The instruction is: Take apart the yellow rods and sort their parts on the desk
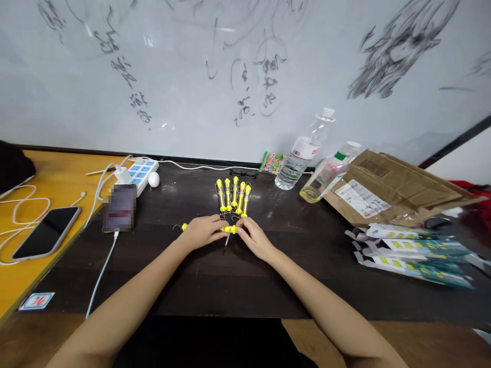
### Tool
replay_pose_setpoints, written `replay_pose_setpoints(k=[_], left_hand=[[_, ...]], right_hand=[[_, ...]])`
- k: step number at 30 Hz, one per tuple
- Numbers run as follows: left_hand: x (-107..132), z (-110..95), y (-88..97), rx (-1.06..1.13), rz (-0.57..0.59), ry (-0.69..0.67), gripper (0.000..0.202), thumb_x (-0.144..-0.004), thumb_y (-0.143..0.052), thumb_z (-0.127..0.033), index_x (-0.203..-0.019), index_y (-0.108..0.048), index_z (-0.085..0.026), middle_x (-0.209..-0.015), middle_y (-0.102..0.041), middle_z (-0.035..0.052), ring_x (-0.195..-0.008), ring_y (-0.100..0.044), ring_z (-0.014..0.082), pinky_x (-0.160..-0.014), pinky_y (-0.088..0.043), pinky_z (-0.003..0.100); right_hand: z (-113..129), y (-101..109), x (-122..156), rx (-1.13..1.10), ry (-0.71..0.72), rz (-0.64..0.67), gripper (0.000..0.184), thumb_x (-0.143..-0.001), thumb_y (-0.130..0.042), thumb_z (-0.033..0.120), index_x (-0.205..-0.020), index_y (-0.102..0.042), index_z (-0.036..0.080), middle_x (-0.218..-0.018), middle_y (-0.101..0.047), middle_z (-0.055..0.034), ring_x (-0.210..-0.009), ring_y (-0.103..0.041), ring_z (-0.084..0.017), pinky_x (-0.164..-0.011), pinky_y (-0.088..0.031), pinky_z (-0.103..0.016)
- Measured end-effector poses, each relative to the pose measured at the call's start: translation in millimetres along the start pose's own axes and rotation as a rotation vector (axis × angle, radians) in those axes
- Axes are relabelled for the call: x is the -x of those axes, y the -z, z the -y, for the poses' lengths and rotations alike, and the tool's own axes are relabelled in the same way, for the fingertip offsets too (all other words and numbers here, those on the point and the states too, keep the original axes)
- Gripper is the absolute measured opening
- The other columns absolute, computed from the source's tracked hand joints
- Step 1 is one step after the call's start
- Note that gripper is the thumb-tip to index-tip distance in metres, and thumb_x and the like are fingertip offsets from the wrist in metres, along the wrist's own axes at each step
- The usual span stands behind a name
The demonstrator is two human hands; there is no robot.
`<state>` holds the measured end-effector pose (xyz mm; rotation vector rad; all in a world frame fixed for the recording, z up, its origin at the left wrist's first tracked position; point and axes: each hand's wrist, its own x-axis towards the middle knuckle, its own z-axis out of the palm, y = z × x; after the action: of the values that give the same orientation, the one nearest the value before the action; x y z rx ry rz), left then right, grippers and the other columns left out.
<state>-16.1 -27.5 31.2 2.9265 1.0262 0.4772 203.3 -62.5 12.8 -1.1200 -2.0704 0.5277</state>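
The yellow piece [230, 229] sits between my hands, nearer me than the row of yellow-capped tubes [227, 195]. My left hand [200, 232] and right hand [256, 240] both have fingers clamped on it. Pinching so small an end, I could slip and get pricked by the thin rod [227, 243] just below.

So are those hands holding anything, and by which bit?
Yes, seemingly a yellow-capped tube: the right hand pinches its right end, and the left hand has fingertips at its left. Fingers hide some of it.
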Motion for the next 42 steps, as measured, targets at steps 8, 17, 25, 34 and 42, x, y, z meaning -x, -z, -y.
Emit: replay_pose_setpoints(k=[8, 17, 25, 34, 42], left_hand=[[0.2, -2.9, 0.8, 0.022, 0.001, 0.014, 0.035, -0.095, -0.037, -0.046, -0.110, -0.060, -0.025, -0.089, -0.062, 0.0003, -0.077, -0.062, 0.0126, -0.060, -0.039, 0.019], [0.7, -1.3, 2.6, 0.043, 0.004, 0.024, 0.034, -0.094, -0.040, -0.044, -0.114, -0.060, -0.027, -0.089, -0.063, 0.0008, -0.075, -0.061, 0.0112, -0.060, -0.039, 0.018], [0.5, -2.6, 1.5, 0.043, 0.012, 0.013, 0.034, -0.094, -0.040, -0.046, -0.114, -0.060, -0.028, -0.090, -0.063, 0.0008, -0.076, -0.061, 0.0119, -0.061, -0.039, 0.019], [0.5, -0.2, 1.0, 0.060, 0.015, 0.031, 0.032, -0.093, -0.042, -0.045, -0.111, -0.061, -0.027, -0.088, -0.063, -0.0002, -0.075, -0.061, 0.0117, -0.060, -0.038, 0.019], [0.8, -1.7, 1.4, 0.078, 0.010, 0.019, 0.032, -0.093, -0.043, -0.044, -0.111, -0.062, -0.027, -0.090, -0.064, -0.0003, -0.076, -0.062, 0.0115, -0.061, -0.038, 0.019]], right_hand=[[-3.0, -1.3, 0.8, -0.049, 0.014, 0.018, 0.013, -0.094, -0.041, 0.031, -0.087, -0.047, 0.021, -0.083, -0.051, -0.0035, -0.079, -0.049, -0.018, -0.074, -0.042, -0.032], [-6.0, -3.2, 2.9, -0.096, -0.033, -0.025, 0.016, -0.093, -0.043, 0.033, -0.103, -0.046, 0.021, -0.090, -0.053, -0.0039, -0.083, -0.052, -0.017, -0.079, -0.043, -0.033], [-6.1, -0.6, -0.6, 0.018, -0.038, 0.021, 0.031, -0.096, -0.034, 0.034, -0.070, -0.046, 0.021, -0.071, -0.051, -0.0026, -0.074, -0.049, -0.018, -0.072, -0.040, -0.032], [1.9, -0.8, 3.1, -0.047, 0.024, 0.037, 0.014, -0.090, -0.046, 0.025, -0.103, -0.043, 0.021, -0.087, -0.054, -0.0030, -0.081, -0.053, -0.017, -0.079, -0.042, -0.033], [-5.7, -1.8, -0.2, 0.116, -0.026, 0.034, 0.029, -0.096, -0.035, 0.031, -0.072, -0.047, 0.021, -0.072, -0.053, -0.0026, -0.077, -0.050, -0.018, -0.074, -0.038, -0.032]])
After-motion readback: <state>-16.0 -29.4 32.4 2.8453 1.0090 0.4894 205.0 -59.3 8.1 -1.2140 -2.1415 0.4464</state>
